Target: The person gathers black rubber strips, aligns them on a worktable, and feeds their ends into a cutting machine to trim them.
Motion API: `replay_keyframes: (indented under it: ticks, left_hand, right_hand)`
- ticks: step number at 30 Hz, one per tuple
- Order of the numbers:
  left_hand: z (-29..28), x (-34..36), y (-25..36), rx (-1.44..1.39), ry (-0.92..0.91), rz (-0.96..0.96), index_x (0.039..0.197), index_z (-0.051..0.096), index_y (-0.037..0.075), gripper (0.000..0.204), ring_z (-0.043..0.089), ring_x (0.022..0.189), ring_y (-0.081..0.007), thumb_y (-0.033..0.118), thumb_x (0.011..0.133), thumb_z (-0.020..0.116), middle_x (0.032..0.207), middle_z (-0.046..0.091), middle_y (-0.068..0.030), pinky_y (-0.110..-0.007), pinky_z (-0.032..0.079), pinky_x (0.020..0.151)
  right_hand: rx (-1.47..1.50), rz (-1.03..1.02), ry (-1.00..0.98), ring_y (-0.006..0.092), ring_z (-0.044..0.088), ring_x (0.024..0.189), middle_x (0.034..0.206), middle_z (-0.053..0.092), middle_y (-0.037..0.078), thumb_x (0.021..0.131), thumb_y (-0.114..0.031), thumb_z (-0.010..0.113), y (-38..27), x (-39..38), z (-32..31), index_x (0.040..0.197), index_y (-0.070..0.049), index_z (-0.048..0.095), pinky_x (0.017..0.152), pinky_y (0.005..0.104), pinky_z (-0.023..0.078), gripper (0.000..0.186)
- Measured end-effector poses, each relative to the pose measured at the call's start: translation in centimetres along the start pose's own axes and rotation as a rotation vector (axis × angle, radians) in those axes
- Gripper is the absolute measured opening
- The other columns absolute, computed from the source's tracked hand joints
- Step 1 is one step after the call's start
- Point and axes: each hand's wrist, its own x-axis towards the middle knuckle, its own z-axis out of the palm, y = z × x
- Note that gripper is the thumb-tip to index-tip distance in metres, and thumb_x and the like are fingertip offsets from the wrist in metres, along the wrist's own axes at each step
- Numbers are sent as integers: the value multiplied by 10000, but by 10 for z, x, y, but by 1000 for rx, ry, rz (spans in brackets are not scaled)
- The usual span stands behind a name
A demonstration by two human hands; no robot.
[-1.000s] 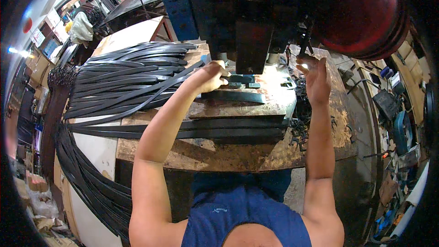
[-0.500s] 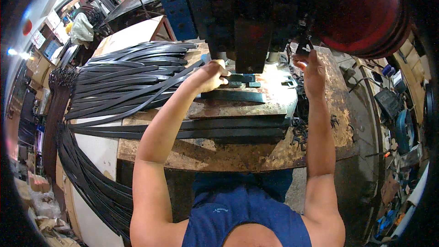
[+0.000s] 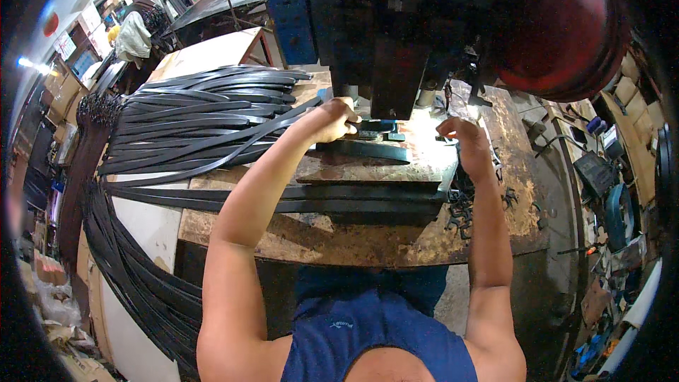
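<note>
My left hand [image 3: 335, 120] is closed on a black strap [image 3: 272, 129], at the left of a small die block [image 3: 382, 131] under the press. The strap trails left from my hand over the pile; its end is hidden by my fingers. To the right of the die block, over the brightly lit plate, my right hand [image 3: 468, 143] has its fingers bent together. A small dark bit shows by its fingertips, too small to name. Above both hands hangs the dark ram [image 3: 396, 85] of the press, apart from them. One short black strap [image 3: 368, 151] lies just in front of the die block.
Many black straps [image 3: 191, 110] are heaped at the left, and others [image 3: 134, 269] hang over the table's edge. More straps [image 3: 368, 198] lie along the front. Small dark hooked pieces [image 3: 460, 219] are scattered at the right. A red flywheel [image 3: 559, 28] looms at upper right.
My right hand has come down and left, from beside a dark part of the press to above the lit plate. The left hand stays at the die block. The view has shifted slightly.
</note>
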Motion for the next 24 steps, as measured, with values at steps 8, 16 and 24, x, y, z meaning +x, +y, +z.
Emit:
replay_keyframes:
  ticks: [8,16,24]
  left_hand:
    - [-93,-40,-51,463,-61,-179,826,720,31,200,645,782,-333,209,749,668,827,671,-183,-412,505,693]
    - [-21,-42,43,-79,-18,-104,1173,585,29,384,591,1011,-350,184,822,600,1116,582,-226,-435,472,866]
    - [5,-32,39,15,77,6,1194,619,121,376,585,971,-353,235,837,652,1099,566,-191,-410,470,843]
  right_hand:
    - [-481,-6,-263,273,597,952,1016,645,135,910,-173,568,-22,-5,37,1043,-47,627,856,369,456,193]
    - [-756,-357,-264,325,553,1027,1070,589,145,882,-113,532,23,15,43,1050,-52,594,878,416,449,189]
    - [-973,56,63,404,592,814,844,628,209,904,-222,568,-27,-15,8,923,-54,616,718,458,467,176]
